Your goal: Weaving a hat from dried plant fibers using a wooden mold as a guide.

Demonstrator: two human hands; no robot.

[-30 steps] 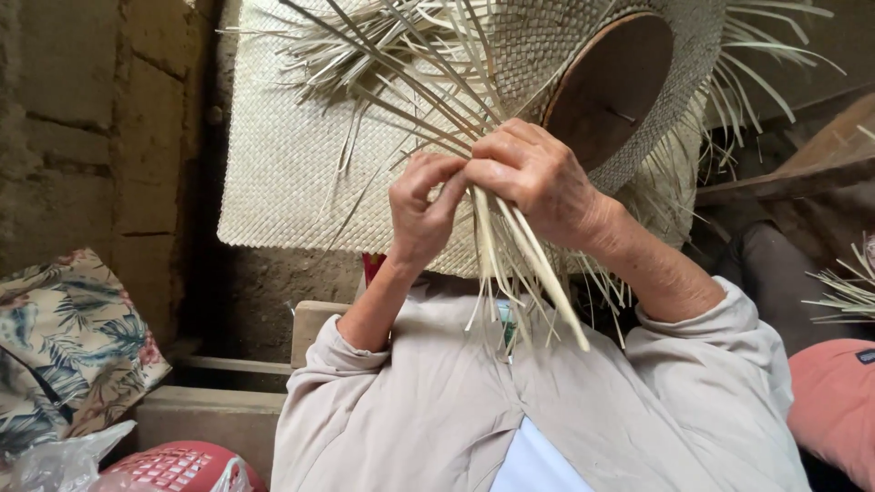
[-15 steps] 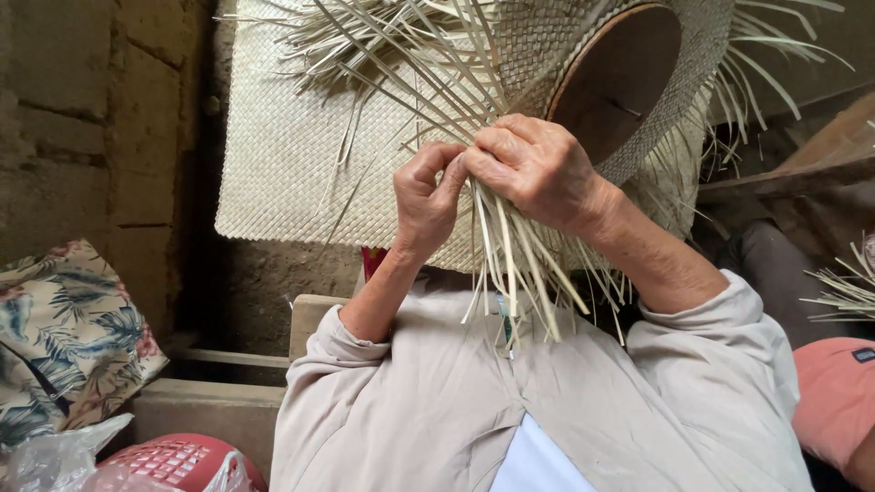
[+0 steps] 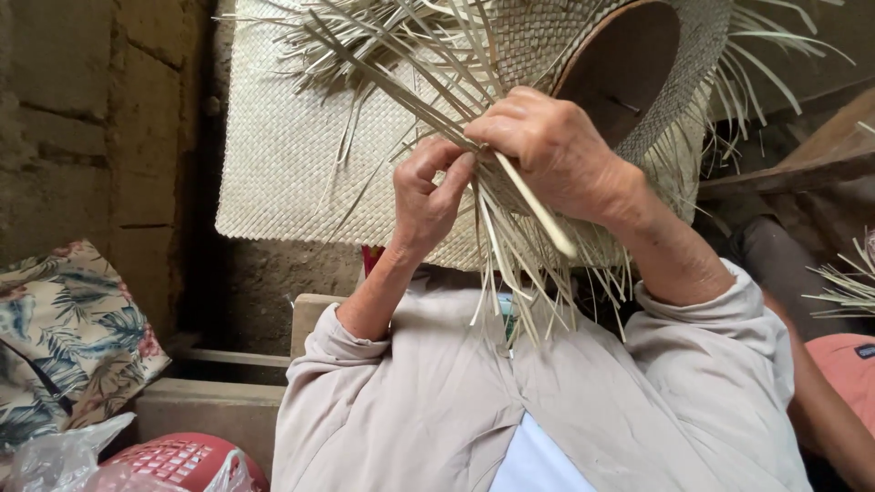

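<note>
A half-woven straw hat (image 3: 583, 36) sits over a round dark wooden form (image 3: 620, 68) in front of me, with many loose pale strips (image 3: 510, 264) hanging from its edge. My left hand (image 3: 433, 196) pinches a few strips at the weave's edge with curled fingers. My right hand (image 3: 556, 150) is closed over the strips beside it and holds one long pale strip (image 3: 538, 205) that slants down to the right. Both hands touch at the fingertips. My light sleeves (image 3: 428, 392) fill the lower middle of the view.
A flat woven mat (image 3: 283, 155) lies behind the hat. A rough brick wall (image 3: 82, 118) stands on the left, a floral cushion (image 3: 64, 337) below it. A pink plastic basket (image 3: 187, 460) and clear bag (image 3: 64, 460) sit bottom left. Another person's pink-clad knee (image 3: 843, 374) is at right.
My hands have worked slightly upward along the hat's edge. The right hand has pulled one strip out so it slants down to the right.
</note>
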